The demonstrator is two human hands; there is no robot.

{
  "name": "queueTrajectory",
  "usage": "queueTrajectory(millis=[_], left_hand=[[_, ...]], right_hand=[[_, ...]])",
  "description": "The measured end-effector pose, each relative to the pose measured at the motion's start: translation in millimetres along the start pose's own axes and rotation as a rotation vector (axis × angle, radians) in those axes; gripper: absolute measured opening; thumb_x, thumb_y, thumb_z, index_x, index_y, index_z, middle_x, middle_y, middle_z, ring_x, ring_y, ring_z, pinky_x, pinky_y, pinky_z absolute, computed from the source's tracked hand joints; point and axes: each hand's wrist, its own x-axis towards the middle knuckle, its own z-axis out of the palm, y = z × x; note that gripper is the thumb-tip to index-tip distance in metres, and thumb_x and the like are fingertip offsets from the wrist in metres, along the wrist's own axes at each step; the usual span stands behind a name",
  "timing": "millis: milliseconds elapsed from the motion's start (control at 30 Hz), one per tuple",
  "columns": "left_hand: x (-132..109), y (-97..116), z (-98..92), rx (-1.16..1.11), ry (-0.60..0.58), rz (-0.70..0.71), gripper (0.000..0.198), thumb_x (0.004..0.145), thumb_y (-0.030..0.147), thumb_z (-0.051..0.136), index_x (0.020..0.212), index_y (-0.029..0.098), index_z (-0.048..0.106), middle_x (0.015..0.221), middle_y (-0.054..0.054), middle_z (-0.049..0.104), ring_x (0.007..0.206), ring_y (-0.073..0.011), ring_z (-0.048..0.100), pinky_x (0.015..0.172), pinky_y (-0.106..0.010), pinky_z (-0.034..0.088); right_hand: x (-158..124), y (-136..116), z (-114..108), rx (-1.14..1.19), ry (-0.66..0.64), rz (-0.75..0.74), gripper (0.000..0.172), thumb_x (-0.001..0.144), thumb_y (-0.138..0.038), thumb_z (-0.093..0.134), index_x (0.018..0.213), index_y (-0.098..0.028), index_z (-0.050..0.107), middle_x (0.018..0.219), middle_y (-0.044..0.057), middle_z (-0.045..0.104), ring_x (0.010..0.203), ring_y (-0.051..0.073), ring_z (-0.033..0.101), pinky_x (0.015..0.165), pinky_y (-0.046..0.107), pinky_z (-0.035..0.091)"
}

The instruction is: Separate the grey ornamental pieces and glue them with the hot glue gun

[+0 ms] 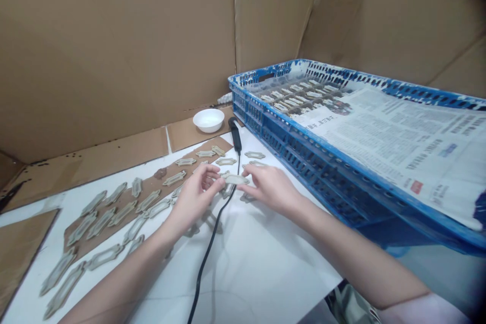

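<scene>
From the head view I watch a long pale beige scalloped piece (235, 179) pinched narrowly between the fingertips of the left hand (195, 197) and right hand (271, 190), above a white table (266, 263). Similar beige pieces (100, 223) lie left on a brown cardboard strip (186, 174); a black corded tool (234, 134) and round white bowl (208, 120) sit far; a blue plastic crate (288, 157) holding newspaper (398, 157) stands right

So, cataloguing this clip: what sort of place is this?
Probably a makeshift craft workshop: cardboard sheets line the walls, a blue plastic crate holds rows of pale moulded pieces, and more lie on the white worktop.
</scene>
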Motion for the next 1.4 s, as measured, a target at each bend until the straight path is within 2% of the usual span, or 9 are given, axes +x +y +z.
queueTrajectory(millis=[167, 300, 567, 733, 900, 1000, 1100, 1300, 1400], left_hand=[[4.2, -7.1, -9.8, 0.449, 0.053, 0.111, 0.021, 0.082, 0.033, 0.041, 0.09, 0.019, 0.054, 0.095, -0.005, 0.055, 0.089, -0.0209, 0.046, 0.078, -0.035, 0.037], [4.5, -15.4, -2.8, 0.689, 0.003, 0.206, 0.026, 0.08, 0.032, 0.044, 0.099, 0.02, 0.057, 0.097, -0.008, 0.052, 0.094, -0.0251, 0.04, 0.082, -0.04, 0.034], [-0.1, -13.8, 5.8, 0.808, -0.081, 0.28, 0.022, 0.08, 0.032, 0.046, 0.091, 0.019, 0.061, 0.093, -0.008, 0.055, 0.091, -0.0253, 0.041, 0.079, -0.04, 0.034], [-1.3, -12.8, 5.5, 0.782, -0.12, 0.297, 0.016, 0.079, 0.031, 0.048, 0.085, 0.021, 0.059, 0.088, -0.006, 0.056, 0.089, -0.0245, 0.042, 0.076, -0.038, 0.034], [-3.5, -8.0, 7.3, 0.813, -0.156, 0.293, 0.011, 0.078, 0.027, 0.048, 0.08, 0.019, 0.055, 0.083, -0.003, 0.058, 0.086, -0.0223, 0.046, 0.074, -0.036, 0.033], [-4.6, -5.9, 9.6, 0.864, -0.157, 0.284, 0.009, 0.077, 0.02, 0.045, 0.078, 0.017, 0.053, 0.08, -0.003, 0.059, 0.084, -0.0216, 0.048, 0.073, -0.035, 0.033], [-5.0, -6.5, 11.8, 0.948, -0.122, 0.266, 0.012, 0.076, 0.015, 0.042, 0.076, 0.016, 0.053, 0.078, -0.006, 0.061, 0.082, -0.0222, 0.051, 0.073, -0.036, 0.033], [-5.5, -4.5, 10.7, 0.995, -0.073, 0.205, 0.013, 0.077, 0.017, 0.039, 0.077, 0.015, 0.052, 0.069, -0.007, 0.061, 0.072, -0.0216, 0.055, 0.07, -0.033, 0.036], [-6.5, 1.7, 5.0, 0.917, -0.021, 0.175, 0.01, 0.077, 0.02, 0.041, 0.077, 0.017, 0.05, 0.07, -0.005, 0.06, 0.069, -0.0202, 0.055, 0.067, -0.032, 0.037]], right_hand=[[9.2, 17.3, -8.3, -0.146, -0.058, 0.209, 0.018, 0.073, -0.037, 0.056, 0.083, -0.022, 0.058, 0.08, 0.005, 0.064, 0.074, 0.02, 0.059, 0.054, 0.024, 0.03], [11.2, 20.7, -4.5, -0.205, -0.169, 0.208, 0.018, 0.072, -0.034, 0.056, 0.084, -0.021, 0.06, 0.084, 0.008, 0.066, 0.079, 0.025, 0.06, 0.056, 0.026, 0.034], [7.5, 21.4, -0.7, -0.204, -0.234, 0.16, 0.021, 0.071, -0.025, 0.054, 0.09, -0.016, 0.058, 0.086, 0.013, 0.064, 0.079, 0.026, 0.059, 0.058, 0.028, 0.036], [8.4, 28.7, -6.8, 0.281, -0.174, 0.111, 0.027, 0.072, -0.015, 0.045, 0.098, -0.013, 0.05, 0.075, 0.006, 0.056, 0.066, 0.016, 0.052, 0.059, 0.025, 0.036], [11.6, 26.1, -11.3, 1.13, -0.358, 0.104, 0.036, 0.066, -0.003, 0.037, 0.097, -0.013, 0.051, 0.085, 0.004, 0.054, 0.065, 0.008, 0.046, 0.052, 0.019, 0.034], [13.2, 22.8, -11.2, 1.475, -0.44, 0.151, 0.034, 0.068, -0.004, 0.041, 0.099, -0.01, 0.051, 0.089, 0.008, 0.059, 0.061, 0.007, 0.046, 0.051, 0.018, 0.036], [13.8, 22.3, -10.5, 1.612, -0.481, 0.181, 0.036, 0.07, -0.005, 0.047, 0.106, -0.009, 0.046, 0.096, 0.013, 0.061, 0.064, 0.008, 0.053, 0.056, 0.02, 0.043], [12.7, 21.9, -12.7, 1.571, -0.505, 0.229, 0.031, 0.077, -0.011, 0.051, 0.107, -0.008, 0.045, 0.097, 0.015, 0.063, 0.081, 0.015, 0.063, 0.072, 0.025, 0.049], [13.8, 25.2, -12.8, 1.497, -0.52, 0.244, 0.024, 0.08, -0.018, 0.05, 0.101, -0.008, 0.05, 0.083, 0.011, 0.066, 0.068, 0.014, 0.064, 0.057, 0.021, 0.05]])
